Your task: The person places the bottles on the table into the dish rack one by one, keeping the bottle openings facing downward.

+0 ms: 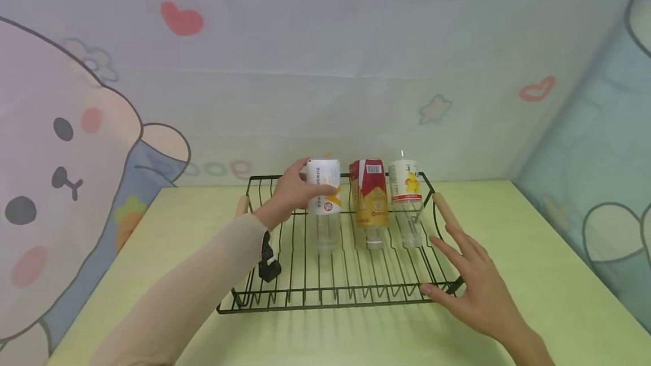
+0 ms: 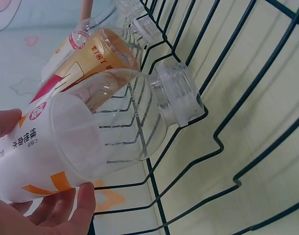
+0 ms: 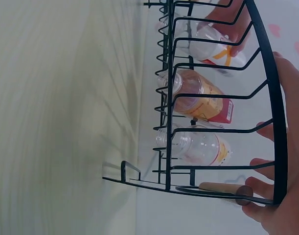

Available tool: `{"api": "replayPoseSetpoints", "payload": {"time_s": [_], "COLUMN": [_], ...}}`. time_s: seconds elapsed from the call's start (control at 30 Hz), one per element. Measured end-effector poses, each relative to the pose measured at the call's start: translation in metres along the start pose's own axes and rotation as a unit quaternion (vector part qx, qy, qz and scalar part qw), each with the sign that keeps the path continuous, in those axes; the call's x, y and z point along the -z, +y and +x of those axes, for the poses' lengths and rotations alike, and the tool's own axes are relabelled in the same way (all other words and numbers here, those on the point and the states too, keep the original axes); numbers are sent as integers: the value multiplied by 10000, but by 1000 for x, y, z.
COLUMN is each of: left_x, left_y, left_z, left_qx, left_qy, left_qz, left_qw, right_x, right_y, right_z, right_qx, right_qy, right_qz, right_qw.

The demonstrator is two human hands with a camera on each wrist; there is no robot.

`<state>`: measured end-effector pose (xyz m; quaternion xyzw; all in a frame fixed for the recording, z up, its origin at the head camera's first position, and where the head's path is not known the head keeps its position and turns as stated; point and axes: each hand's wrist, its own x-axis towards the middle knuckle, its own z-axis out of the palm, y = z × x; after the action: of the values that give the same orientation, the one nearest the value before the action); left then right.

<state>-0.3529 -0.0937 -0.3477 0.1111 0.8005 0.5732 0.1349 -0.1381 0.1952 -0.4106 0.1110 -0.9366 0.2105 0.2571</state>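
1. The white-labelled bottle (image 1: 323, 202) lies on the wire rack (image 1: 305, 292), long axis running front to back, cap (image 2: 177, 94) pointing toward the person.
2. The left hand (image 1: 292, 191) has its grip curled round the bottle's base end.
3. Just beside it lie a red-and-yellow bottle (image 1: 370, 199) and a yellow-labelled bottle (image 1: 406, 194), pointing likewise.
4. The right hand (image 1: 475, 281), fingers straight, rests on the rack's near right corner on the table (image 1: 534, 275).

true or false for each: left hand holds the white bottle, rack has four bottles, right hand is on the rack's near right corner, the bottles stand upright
1. The left hand holds the white-labelled bottle. True.
2. The wire rack carries four bottles. False: three, the others being the red-and-yellow bottle and the clear bottle.
3. The right hand rests at the rack's near right corner. True.
4. The bottles stand upright. False: they lie slanted, necks toward the person.
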Motion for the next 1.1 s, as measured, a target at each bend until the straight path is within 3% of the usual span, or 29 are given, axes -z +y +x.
{"api": "replayPoseSetpoints", "payload": {"time_s": [0.37, 0.8, 1.1], "left_x": [3, 6, 9], "left_y": [-9, -17, -16], "left_z": [11, 11, 14], "left_qx": [168, 340, 149], "left_qy": [33, 44, 49], "left_qz": [66, -16, 23], "left_qw": [9998, 9994, 9999], "right_x": [-1, -3, 0], "right_y": [-3, -8, -8], "right_z": [0, -3, 3], "right_qx": [-7, 273, 357], "right_qy": [39, 167, 206], "right_qz": [-172, -228, -286], "right_qw": [9998, 9992, 9987]}}
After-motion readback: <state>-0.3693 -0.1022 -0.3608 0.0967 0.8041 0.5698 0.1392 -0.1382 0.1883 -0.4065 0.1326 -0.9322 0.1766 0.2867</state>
